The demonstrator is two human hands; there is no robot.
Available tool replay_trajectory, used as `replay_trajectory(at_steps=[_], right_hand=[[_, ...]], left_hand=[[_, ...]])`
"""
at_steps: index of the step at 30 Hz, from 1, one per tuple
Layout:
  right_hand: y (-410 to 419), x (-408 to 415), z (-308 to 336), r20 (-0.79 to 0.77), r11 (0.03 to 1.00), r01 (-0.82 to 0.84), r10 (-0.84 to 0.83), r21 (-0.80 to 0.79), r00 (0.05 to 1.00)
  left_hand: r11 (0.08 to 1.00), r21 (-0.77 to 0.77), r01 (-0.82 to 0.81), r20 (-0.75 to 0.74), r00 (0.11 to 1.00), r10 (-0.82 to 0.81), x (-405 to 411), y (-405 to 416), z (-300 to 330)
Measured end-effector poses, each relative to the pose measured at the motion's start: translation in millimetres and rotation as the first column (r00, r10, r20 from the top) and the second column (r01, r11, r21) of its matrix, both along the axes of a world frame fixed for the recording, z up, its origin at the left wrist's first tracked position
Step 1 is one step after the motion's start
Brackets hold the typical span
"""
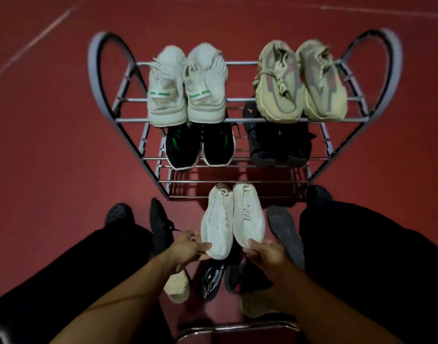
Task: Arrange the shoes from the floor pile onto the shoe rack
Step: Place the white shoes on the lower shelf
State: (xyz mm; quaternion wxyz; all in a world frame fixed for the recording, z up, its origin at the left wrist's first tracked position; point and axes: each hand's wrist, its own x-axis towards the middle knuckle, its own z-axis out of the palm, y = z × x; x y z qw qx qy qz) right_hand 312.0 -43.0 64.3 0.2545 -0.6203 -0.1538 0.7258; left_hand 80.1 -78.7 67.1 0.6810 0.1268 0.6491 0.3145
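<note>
One shoe rack [237, 120] is seen toward twelve o'clock, and eight shoes are counted on it. On the top tier, two white shoes with green tabs [185, 88] are set at eleven o'clock and two beige knit shoes [299, 80] at one o'clock. On the tier below, two black shoes with green stripes [200, 145] and two dark shoes [277, 142] are found. Two white shoes [231, 219] are held by two hands at six o'clock. At least six more shoes are counted in the floor pile [213, 281].

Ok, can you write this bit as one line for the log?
left hand: holds white shoe | right hand: holds other white shoe | shoe rack: bottom shelf bare
</note>
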Motion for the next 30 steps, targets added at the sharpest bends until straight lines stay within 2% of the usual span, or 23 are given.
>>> replay_trajectory(at_steps=[9, 15, 25, 30], right_hand=[[-45.1, 1.1, 54.9, -0.08, 0.998, 0.01, -0.005, 0.069, 0.997], [-42.3, -8.7, 75.6, -0.097, 0.992, 0.04, -0.028, 0.123, 0.995], [8.9, -33.6, 48.9, -0.061, 0.992, 0.008, 0.0, 0.13, 0.998], [51.8, -53.1, 25.8, -0.066, 0.989, 0.001, 0.009, 0.148, 0.998]], left_hand=[[0.994, 0.097, 0.056, -0.097, 0.994, -0.047, -11.7, -46.1, 59.1], [0.986, 0.165, 0.006, -0.037, 0.999, 0.0, -16.0, -47.2, 77.1], [0.984, 0.134, -0.12, 0.022, 0.993, 0.119, -31.6, -8.9, 37.8], [0.964, 0.12, -0.237, 0.049, 0.971, 0.233, -42.4, 26.6, 9.4]])
